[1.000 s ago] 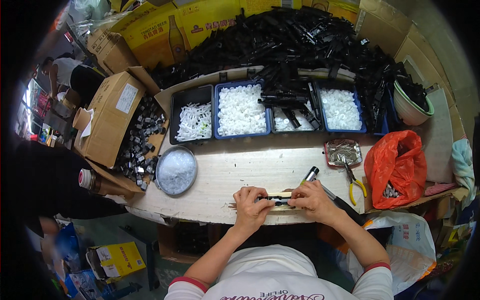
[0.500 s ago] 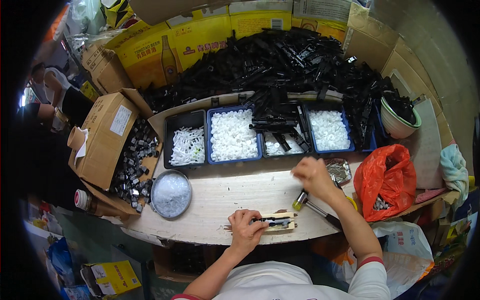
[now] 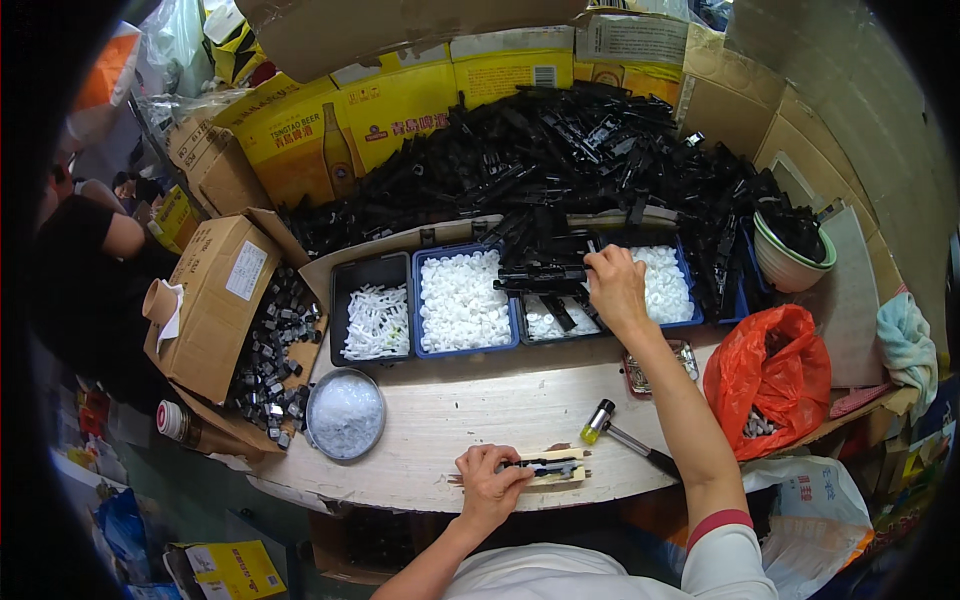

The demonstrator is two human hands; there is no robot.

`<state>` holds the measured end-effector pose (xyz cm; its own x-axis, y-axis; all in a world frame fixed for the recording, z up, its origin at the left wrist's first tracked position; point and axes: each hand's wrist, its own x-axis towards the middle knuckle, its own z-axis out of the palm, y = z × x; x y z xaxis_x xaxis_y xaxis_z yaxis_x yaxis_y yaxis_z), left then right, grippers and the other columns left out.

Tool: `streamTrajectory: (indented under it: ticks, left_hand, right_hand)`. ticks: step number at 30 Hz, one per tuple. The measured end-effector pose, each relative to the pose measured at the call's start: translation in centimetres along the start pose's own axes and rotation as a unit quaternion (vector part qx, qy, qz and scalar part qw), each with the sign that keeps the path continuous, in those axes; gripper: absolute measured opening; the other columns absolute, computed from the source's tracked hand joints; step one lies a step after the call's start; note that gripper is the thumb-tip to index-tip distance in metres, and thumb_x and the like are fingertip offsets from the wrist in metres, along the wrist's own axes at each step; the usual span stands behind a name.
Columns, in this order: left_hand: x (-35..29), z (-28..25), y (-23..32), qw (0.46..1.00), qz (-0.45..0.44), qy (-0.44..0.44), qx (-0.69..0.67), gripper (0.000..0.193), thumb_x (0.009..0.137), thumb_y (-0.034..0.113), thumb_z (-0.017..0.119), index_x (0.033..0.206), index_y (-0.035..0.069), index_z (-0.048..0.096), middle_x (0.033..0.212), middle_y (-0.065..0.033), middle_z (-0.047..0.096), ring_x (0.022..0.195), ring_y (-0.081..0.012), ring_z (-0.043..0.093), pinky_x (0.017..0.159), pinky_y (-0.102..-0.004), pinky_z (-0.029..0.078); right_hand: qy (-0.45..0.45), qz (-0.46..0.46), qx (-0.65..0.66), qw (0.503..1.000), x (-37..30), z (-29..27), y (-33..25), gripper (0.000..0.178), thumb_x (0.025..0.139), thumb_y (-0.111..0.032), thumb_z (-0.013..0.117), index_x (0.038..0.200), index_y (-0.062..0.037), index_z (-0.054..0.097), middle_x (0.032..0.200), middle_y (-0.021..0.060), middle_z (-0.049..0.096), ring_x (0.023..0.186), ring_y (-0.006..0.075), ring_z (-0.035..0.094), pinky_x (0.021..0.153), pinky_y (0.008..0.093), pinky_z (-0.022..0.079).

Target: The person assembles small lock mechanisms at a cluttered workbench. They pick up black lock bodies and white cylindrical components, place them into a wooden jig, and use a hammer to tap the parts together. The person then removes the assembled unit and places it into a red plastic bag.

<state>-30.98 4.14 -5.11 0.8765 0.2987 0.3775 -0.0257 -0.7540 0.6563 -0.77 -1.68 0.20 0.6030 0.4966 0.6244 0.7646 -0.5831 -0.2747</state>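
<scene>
My left hand (image 3: 490, 484) lies at the front of the table, its fingers closed on a long black plastic part (image 3: 545, 466). That part sits in a pale wooden block (image 3: 573, 470), with a grey strip along it. My right hand (image 3: 616, 287) is stretched out over the bins, fingers bent at the black plastic parts (image 3: 545, 277) that lie across them. It seems to pinch the end of one; the fingertips partly hide it. A hammer (image 3: 625, 438) with a yellow-green face and black handle rests right of the block, under my right forearm.
Bins of small white parts (image 3: 460, 300) line the back, below a big heap of black parts (image 3: 600, 150). A round dish (image 3: 345, 415) and a carton of dark blocks (image 3: 270, 350) stand left. A pin tray (image 3: 660, 368) and red bag (image 3: 768, 380) lie right. Another person (image 3: 100, 250) is far left.
My right hand has moved away from above the hammer, forward to the black parts over the bins. My left hand stays on the part in the block. The view has tilted slightly.
</scene>
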Motion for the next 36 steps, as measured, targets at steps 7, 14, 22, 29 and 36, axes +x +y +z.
streamTrajectory:
  ticks: [7,14,22,29,36]
  left_hand:
    - [-0.1,0.0,0.1,1.000,-0.001,0.001,0.008,0.013,0.063,0.011,0.071,0.074,0.015,0.067,0.088,0.0010,0.056,0.088,-0.0204,0.045,0.078,-0.0369,0.026]
    - [-0.2,0.1,-0.1,1.000,0.003,0.002,0.012,0.012,0.063,0.013,0.071,0.074,0.016,0.067,0.086,0.0017,0.056,0.088,-0.0208,0.044,0.077,-0.0359,0.025]
    - [-0.2,0.1,-0.2,1.000,0.008,0.010,0.009,0.012,0.063,0.012,0.071,0.074,0.016,0.067,0.086,0.0013,0.056,0.087,-0.0209,0.044,0.077,-0.0365,0.026]
    - [-0.1,0.4,-0.1,1.000,0.011,0.015,-0.004,0.013,0.062,0.011,0.070,0.073,0.017,0.066,0.084,0.0004,0.055,0.086,-0.0213,0.045,0.077,-0.0372,0.026]
    - [-0.2,0.5,-0.3,1.000,0.003,0.016,-0.006,0.014,0.061,0.010,0.071,0.073,0.016,0.066,0.082,0.0009,0.055,0.086,-0.0208,0.044,0.077,-0.0369,0.026]
  right_hand:
    - [-0.125,-0.067,-0.101,0.985,1.1,1.0,-1.3,0.022,0.063,-0.006,0.063,0.084,-0.0106,0.065,0.091,0.0048,0.054,0.096,0.0246,0.046,0.078,0.0453,0.032]
    - [-0.095,-0.054,-0.097,0.989,0.2,1.0,-0.3,0.019,0.064,-0.004,0.060,0.081,-0.0094,0.064,0.087,0.0053,0.053,0.092,0.0237,0.046,0.078,0.0457,0.031]
    - [0.009,-0.080,-0.038,0.996,0.2,0.4,0.0,0.007,0.068,-0.006,0.058,0.074,-0.0096,0.060,0.079,0.0030,0.052,0.083,0.0218,0.048,0.070,0.0399,0.030]
    - [0.114,0.063,-0.003,0.991,0.0,-3.9,10.5,0.007,0.074,-0.012,0.057,0.077,-0.0095,0.063,0.075,0.0076,0.058,0.076,0.0268,0.056,0.062,0.0408,0.039]
    - [0.031,0.310,0.059,0.948,-1.3,-10.7,18.1,0.015,0.074,-0.015,0.057,0.081,-0.0051,0.066,0.074,0.0134,0.064,0.070,0.0274,0.063,0.065,0.0350,0.048]
